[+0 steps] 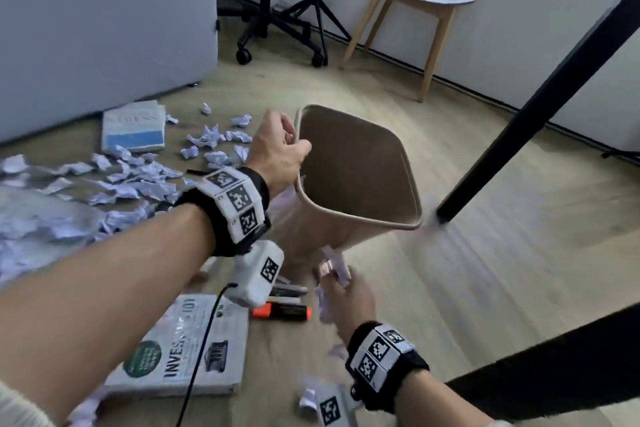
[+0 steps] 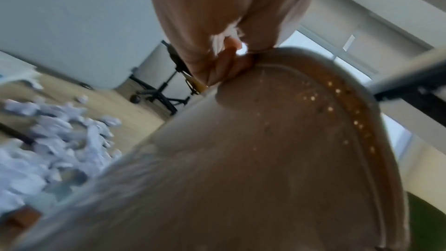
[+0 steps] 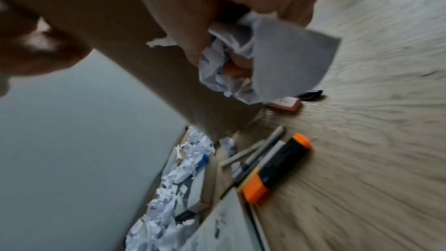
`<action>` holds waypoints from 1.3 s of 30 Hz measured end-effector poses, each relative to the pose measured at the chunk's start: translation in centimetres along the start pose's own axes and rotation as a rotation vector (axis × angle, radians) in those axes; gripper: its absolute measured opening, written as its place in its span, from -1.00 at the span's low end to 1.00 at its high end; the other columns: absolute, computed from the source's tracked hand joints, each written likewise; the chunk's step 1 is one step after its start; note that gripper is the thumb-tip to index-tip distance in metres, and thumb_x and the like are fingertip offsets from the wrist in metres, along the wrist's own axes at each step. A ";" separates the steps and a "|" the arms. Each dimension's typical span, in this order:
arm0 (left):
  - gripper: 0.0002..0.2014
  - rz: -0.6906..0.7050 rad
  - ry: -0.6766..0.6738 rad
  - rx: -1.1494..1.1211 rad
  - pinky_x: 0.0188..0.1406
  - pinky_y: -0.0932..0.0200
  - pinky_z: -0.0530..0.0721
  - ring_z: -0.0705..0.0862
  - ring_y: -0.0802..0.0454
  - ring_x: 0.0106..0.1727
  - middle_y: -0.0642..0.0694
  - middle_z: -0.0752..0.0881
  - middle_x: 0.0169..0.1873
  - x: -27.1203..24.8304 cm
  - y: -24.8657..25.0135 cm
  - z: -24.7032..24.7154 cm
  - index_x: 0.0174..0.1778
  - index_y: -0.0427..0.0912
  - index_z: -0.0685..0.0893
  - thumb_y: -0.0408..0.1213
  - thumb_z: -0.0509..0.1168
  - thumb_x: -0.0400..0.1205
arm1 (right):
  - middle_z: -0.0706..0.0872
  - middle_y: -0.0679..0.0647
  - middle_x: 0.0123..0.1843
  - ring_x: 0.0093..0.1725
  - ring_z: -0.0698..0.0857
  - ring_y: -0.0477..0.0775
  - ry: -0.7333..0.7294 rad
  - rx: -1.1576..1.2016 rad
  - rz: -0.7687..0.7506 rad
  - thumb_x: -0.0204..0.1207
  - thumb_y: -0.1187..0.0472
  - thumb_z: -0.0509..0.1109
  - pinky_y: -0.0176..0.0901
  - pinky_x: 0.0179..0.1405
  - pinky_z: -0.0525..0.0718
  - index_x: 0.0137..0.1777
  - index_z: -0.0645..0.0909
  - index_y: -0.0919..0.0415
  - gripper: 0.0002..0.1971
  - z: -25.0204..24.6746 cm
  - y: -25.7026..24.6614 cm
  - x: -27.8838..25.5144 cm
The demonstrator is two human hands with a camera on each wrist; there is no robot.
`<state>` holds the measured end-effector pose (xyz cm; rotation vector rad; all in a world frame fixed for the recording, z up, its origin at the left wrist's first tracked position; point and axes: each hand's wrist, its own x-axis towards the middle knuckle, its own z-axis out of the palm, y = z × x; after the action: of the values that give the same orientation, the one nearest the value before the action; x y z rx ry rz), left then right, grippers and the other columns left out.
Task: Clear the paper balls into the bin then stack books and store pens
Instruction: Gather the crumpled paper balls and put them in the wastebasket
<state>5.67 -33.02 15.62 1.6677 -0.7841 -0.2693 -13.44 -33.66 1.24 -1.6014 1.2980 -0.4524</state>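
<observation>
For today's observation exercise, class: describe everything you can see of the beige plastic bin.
The beige plastic bin is a tall container with a rounded-square mouth, a thin rolled rim and smooth walls that taper downward. It stands tilted, its open mouth facing the camera, and looks empty inside. The left hand grips its rim at one side. Its base is hidden behind the right hand, which holds crumpled white paper.

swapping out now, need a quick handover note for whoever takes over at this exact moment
Left hand grips the rim of the bin, which looks empty and tilted.
Right hand holds crumpled paper beside the bin, not yet dropped in.
Most paper balls lie on the floor at left.
Two books lie apart, unstacked.
Pens and orange highlighter lie loose.
Left: nearly everything.
</observation>
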 end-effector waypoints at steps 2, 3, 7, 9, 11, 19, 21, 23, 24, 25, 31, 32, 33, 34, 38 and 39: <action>-0.80 -0.018 0.127 -0.042 -0.41 0.26 0.39 0.35 0.09 -0.40 0.05 0.38 -0.39 1.1 -0.3 -4.9 -0.18 -0.10 0.41 -0.39 0.32 0.43 | 0.76 0.05 -0.15 -0.11 0.76 0.18 0.038 -0.016 -0.033 0.41 -0.15 0.33 0.10 -0.02 0.75 -0.08 0.62 0.03 -0.72 0.3 -1.5 1.4; -0.77 -0.026 0.193 -0.040 -0.41 0.22 0.38 0.35 0.07 -0.40 0.06 0.38 -0.40 1.4 -0.4 -7.6 -0.25 -0.05 0.39 -0.37 0.32 0.37 | 0.77 0.08 -0.12 -0.06 0.76 0.24 0.054 -0.003 -0.060 0.33 -0.25 0.32 0.19 0.03 0.74 -0.03 0.63 0.09 -0.57 0.4 -2.6 2.2; -0.65 -0.063 0.412 0.050 -0.51 0.27 0.33 0.31 0.09 -0.43 0.05 0.36 -0.43 0.4 -0.7 -17.8 -0.39 -0.02 0.34 -0.50 0.35 0.24 | 0.71 0.13 -0.35 -0.28 0.74 0.32 0.225 0.143 -0.272 0.39 -0.12 0.39 0.19 -0.30 0.76 -0.22 0.62 0.09 -0.73 0.6 -10.9 3.7; -0.61 -0.044 0.429 0.075 -0.50 0.22 0.30 0.26 0.09 -0.44 0.04 0.32 -0.45 -1.2 -0.6 -21.9 -0.42 -0.03 0.29 -0.57 0.33 0.22 | 0.68 0.10 -0.38 -0.30 0.70 0.30 0.242 0.170 -0.504 0.42 -0.09 0.36 0.24 -0.31 0.73 -0.25 0.60 0.06 -0.78 2.2 -15.9 2.3; -0.62 -0.021 0.399 0.138 -0.47 0.14 0.27 0.23 0.06 -0.44 0.03 0.30 -0.47 -3.7 -0.2 -25.6 -0.41 -0.03 0.25 -0.53 0.29 0.18 | 0.66 0.01 -0.37 -0.31 0.67 0.20 0.165 0.176 -0.738 0.48 -0.02 0.34 0.19 -0.28 0.70 -0.19 0.60 0.03 -0.85 5.0 -20.1 -0.5; -0.70 -0.095 0.503 0.394 -0.51 0.15 0.25 0.22 0.04 -0.45 0.00 0.29 -0.50 -16.2 2.2 -36.0 -0.37 -0.06 0.26 -0.42 0.23 0.15 | 0.45 0.15 0.48 0.49 0.42 0.08 -0.973 -0.462 -1.393 0.40 -0.25 0.47 -0.04 0.49 0.43 0.57 0.29 -0.14 -0.24 17.6 -24.7 -14.4; -0.71 -0.156 0.574 0.433 -0.50 0.13 0.24 0.23 0.03 -0.45 0.00 0.29 -0.51 -19.6 2.2 -38.0 -0.39 -0.06 0.26 -0.41 0.23 0.14 | 0.38 0.17 0.59 0.63 0.29 0.03 -1.130 -0.477 -1.440 0.39 -0.26 0.48 -0.07 0.59 0.33 0.59 0.30 -0.18 -0.23 19.0 -24.6 -16.5; -0.70 -0.223 0.655 0.425 -0.50 0.14 0.25 0.23 0.03 -0.45 0.02 0.28 -0.52 -23.4 1.9 -39.7 -0.41 -0.04 0.26 -0.44 0.23 0.14 | 0.65 0.00 0.39 0.44 0.55 -0.16 -1.130 -0.228 -1.433 0.47 -0.14 0.47 -0.19 0.43 0.52 0.40 0.57 -0.10 -0.50 19.9 -24.7 -18.3; -0.69 -0.256 0.688 0.407 -0.51 0.15 0.25 0.23 0.04 -0.46 0.06 0.28 -0.53 -25.1 1.6 -40.3 -0.42 -0.03 0.26 -0.45 0.22 0.13 | 0.75 -0.10 0.20 0.24 0.67 -0.22 -1.105 -0.106 -1.390 0.51 -0.08 0.46 -0.25 0.26 0.63 0.26 0.67 -0.05 -0.65 20.1 -24.8 -18.9; -0.69 -0.292 0.723 0.397 -0.52 0.19 0.25 0.22 0.06 -0.46 0.12 0.28 -0.54 -26.9 1.3 -40.8 -0.43 -0.03 0.25 -0.46 0.21 0.11 | 0.78 -0.15 0.02 0.06 0.73 -0.23 -1.091 -0.014 -1.346 0.53 0.00 0.45 -0.31 0.10 0.68 0.12 0.72 0.00 -0.79 20.5 -24.6 -19.6; -0.70 -0.560 0.863 0.483 -0.64 0.38 0.23 0.25 0.21 -0.55 0.13 0.30 -0.57 -35.8 0.3 -43.6 -0.39 -0.11 0.26 -0.43 0.22 0.08 | 0.73 -0.12 -0.31 -0.32 0.68 -0.21 -1.116 0.055 -1.145 0.57 0.17 0.43 -0.48 -0.32 0.57 -0.19 0.69 0.14 -0.88 24.9 -21.1 -20.8; -0.69 -0.614 0.897 0.486 -0.63 0.38 0.25 0.27 0.21 -0.55 0.10 0.32 -0.54 -37.1 0.0 -44.0 -0.38 -0.12 0.26 -0.45 0.25 0.11 | 0.72 -0.13 -0.32 -0.34 0.67 -0.21 -1.102 0.010 -1.131 0.56 0.16 0.43 -0.48 -0.34 0.56 -0.19 0.69 0.14 -0.88 25.8 -20.0 -20.5; -0.69 -0.668 0.928 0.486 -0.57 0.32 0.29 0.29 0.19 -0.51 0.08 0.33 -0.51 -38.3 -0.2 -44.4 -0.38 -0.12 0.27 -0.45 0.27 0.12 | 0.72 -0.13 -0.31 -0.32 0.67 -0.19 -1.083 -0.068 -1.128 0.56 0.15 0.42 -0.47 -0.34 0.55 -0.19 0.68 0.14 -0.88 26.7 -18.8 -20.0; -0.69 -0.713 0.953 0.496 -0.49 0.22 0.30 0.30 0.11 -0.44 0.02 0.34 -0.48 -39.6 -0.5 -45.0 -0.38 -0.12 0.28 -0.42 0.27 0.09 | 0.72 -0.13 -0.28 -0.28 0.69 -0.14 -1.071 -0.193 -1.139 0.56 0.11 0.42 -0.44 -0.33 0.55 -0.17 0.68 0.13 -0.87 27.5 -17.4 -19.4; -0.71 -0.910 0.968 0.636 -0.33 0.07 0.31 0.35 -0.07 -0.36 -0.08 0.41 -0.47 -43.9 -1.5 -47.7 -0.41 -0.11 0.35 -0.32 0.32 0.06 | 0.69 0.00 0.08 0.08 0.69 0.08 -1.138 -1.088 -1.323 0.47 -0.30 0.33 -0.11 0.01 0.65 0.17 0.57 0.04 -0.53 28.3 -11.1 -17.0; -0.72 -0.977 0.955 0.685 -0.34 0.06 0.32 0.38 -0.08 -0.36 -0.10 0.44 -0.46 -44.6 -1.4 -48.2 -0.39 -0.13 0.37 -0.36 0.37 0.16 | 0.63 0.05 0.20 0.16 0.67 0.14 -1.144 -1.297 -1.370 0.43 -0.34 0.33 -0.02 0.09 0.64 0.27 0.50 0.04 -0.43 28.1 -9.6 -16.4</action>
<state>0.40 32.46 16.27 2.3945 0.7847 0.1785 7.45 -6.94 1.54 -2.9132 -0.7904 0.7102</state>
